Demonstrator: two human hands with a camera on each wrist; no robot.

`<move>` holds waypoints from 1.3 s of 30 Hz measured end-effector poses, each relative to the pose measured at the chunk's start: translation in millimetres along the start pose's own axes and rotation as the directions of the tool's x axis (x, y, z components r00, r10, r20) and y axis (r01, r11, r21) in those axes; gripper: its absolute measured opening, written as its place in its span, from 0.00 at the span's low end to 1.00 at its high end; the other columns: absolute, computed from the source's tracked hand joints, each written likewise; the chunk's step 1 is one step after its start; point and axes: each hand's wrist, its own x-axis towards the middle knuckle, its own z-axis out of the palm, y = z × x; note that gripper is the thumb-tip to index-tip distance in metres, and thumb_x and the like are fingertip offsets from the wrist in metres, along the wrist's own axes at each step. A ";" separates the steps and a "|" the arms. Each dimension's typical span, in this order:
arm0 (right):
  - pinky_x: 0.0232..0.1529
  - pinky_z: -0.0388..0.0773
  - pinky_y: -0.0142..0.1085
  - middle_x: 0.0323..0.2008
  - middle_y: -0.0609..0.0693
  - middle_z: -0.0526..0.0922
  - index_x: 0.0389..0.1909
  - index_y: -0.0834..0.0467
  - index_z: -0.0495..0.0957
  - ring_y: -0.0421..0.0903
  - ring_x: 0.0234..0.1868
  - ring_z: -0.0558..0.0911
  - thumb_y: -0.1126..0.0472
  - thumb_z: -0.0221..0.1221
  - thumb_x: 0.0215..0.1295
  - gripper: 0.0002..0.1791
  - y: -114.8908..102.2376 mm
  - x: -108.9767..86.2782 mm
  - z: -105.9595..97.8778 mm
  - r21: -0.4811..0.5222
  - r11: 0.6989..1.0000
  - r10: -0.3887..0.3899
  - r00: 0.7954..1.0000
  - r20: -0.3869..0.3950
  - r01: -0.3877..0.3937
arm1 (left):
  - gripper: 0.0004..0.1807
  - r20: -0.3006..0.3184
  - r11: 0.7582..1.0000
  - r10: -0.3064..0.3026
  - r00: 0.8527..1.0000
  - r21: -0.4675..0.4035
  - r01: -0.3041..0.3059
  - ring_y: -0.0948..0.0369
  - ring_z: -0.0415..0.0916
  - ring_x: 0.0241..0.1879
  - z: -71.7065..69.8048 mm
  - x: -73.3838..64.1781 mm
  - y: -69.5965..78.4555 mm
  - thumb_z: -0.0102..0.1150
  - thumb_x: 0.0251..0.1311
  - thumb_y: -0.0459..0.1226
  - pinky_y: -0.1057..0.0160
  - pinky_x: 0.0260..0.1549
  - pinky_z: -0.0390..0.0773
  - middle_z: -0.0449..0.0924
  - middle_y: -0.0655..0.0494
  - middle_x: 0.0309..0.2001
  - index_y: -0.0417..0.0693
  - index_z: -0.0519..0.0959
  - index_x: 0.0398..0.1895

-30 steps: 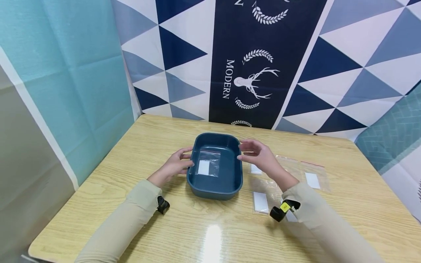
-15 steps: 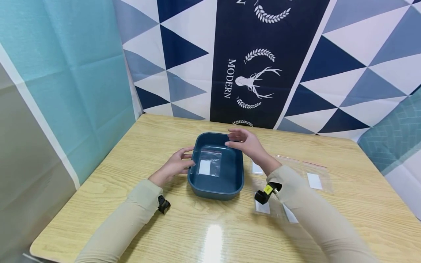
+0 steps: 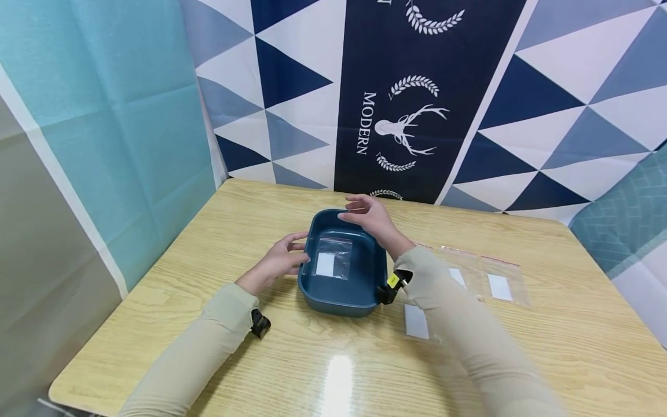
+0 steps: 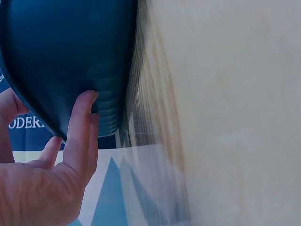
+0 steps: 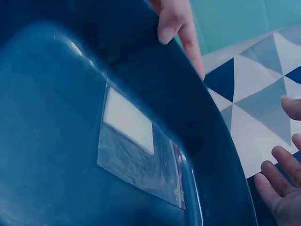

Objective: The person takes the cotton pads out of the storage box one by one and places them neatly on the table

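Observation:
A dark blue rectangular plastic basin (image 3: 362, 284) stands on the table. Inside it, toward the left wall, lies a small clear zip bag (image 5: 131, 165) holding a white rectangular piece (image 3: 325, 264). My left hand (image 3: 283, 258) holds the basin's left rim, thumb over the inside and fingers along the outer wall. In the left wrist view, fingertips (image 4: 84, 101) lie against that outer wall (image 4: 66, 42). My right hand (image 3: 372, 217) is over the basin's far right corner, fingers loosely bent. The right wrist view shows the right hand (image 5: 282, 188) with fingers spread, apart from the wall.
Several more clear zip bags with white pieces lie on the table right of the basin, including one near bag (image 3: 417, 321) and one far bag (image 3: 501, 286). My right sleeve (image 3: 458, 324) covers part of them. A patterned cloth (image 3: 297, 87) hangs behind the table (image 3: 250, 214).
My right hand has moved left and away from me, from the basin's right rim to above its far corner. The left hand has kept its hold, and the basin has stayed put.

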 end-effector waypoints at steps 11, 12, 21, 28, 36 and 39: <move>0.53 0.71 0.46 0.53 0.58 0.75 0.59 0.57 0.70 0.52 0.54 0.73 0.57 0.66 0.56 0.30 6.8 13.2 19.8 -0.066 0.998 0.004 0.999 0.042 -0.002 | 0.33 0.031 1.000 0.007 0.999 -0.030 -0.006 0.46 0.73 0.50 -0.4 -1.8 0.7 0.51 0.60 0.26 0.53 0.43 0.78 0.62 0.40 0.61 0.48 0.58 0.68; 0.53 0.71 0.46 0.53 0.58 0.74 0.60 0.57 0.69 0.52 0.54 0.72 0.57 0.66 0.56 0.30 8.6 13.3 21.6 -0.077 0.997 0.007 0.998 0.059 -0.002 | 0.33 0.035 1.000 0.008 0.999 -0.030 -0.007 0.46 0.73 0.51 -0.6 -1.7 0.6 0.51 0.60 0.26 0.52 0.43 0.78 0.61 0.40 0.62 0.48 0.58 0.69; 0.58 0.66 0.47 0.62 0.59 0.65 0.68 0.59 0.57 0.55 0.62 0.64 0.56 0.67 0.54 0.42 20.7 12.1 30.2 -0.328 0.944 0.068 0.948 0.311 0.040 | 0.32 0.045 0.999 0.014 0.999 -0.030 -0.012 0.46 0.73 0.51 -1.1 -0.6 0.0 0.51 0.61 0.26 0.51 0.44 0.77 0.61 0.39 0.63 0.48 0.57 0.69; 0.65 0.54 0.46 0.68 0.58 0.55 0.70 0.59 0.51 0.52 0.66 0.57 0.56 0.70 0.50 0.50 26.6 12.3 32.0 -0.426 0.903 0.176 0.850 0.497 0.062 | 0.32 0.021 1.000 0.014 1.000 -0.017 -0.013 0.49 0.75 0.48 -0.7 -0.8 -1.2 0.51 0.60 0.26 0.54 0.42 0.79 0.63 0.40 0.61 0.49 0.59 0.68; 0.68 0.43 0.48 0.73 0.53 0.41 0.73 0.51 0.48 0.51 0.71 0.42 0.56 0.73 0.44 0.57 30.9 12.0 30.2 -0.541 0.830 0.293 0.720 0.629 0.136 | 0.32 0.018 1.000 0.018 1.000 -0.013 -0.017 0.49 0.75 0.48 -0.8 -0.3 -1.7 0.51 0.61 0.27 0.54 0.41 0.79 0.63 0.41 0.61 0.50 0.59 0.68; 0.68 0.39 0.51 0.73 0.52 0.35 0.73 0.49 0.48 0.51 0.71 0.34 0.56 0.74 0.44 0.58 30.0 11.4 30.7 -0.575 0.797 0.305 0.700 0.646 0.183 | 0.32 0.014 1.000 0.017 1.000 -0.013 -0.017 0.49 0.75 0.48 -0.9 0.2 -2.0 0.51 0.61 0.27 0.54 0.41 0.79 0.63 0.41 0.61 0.50 0.59 0.68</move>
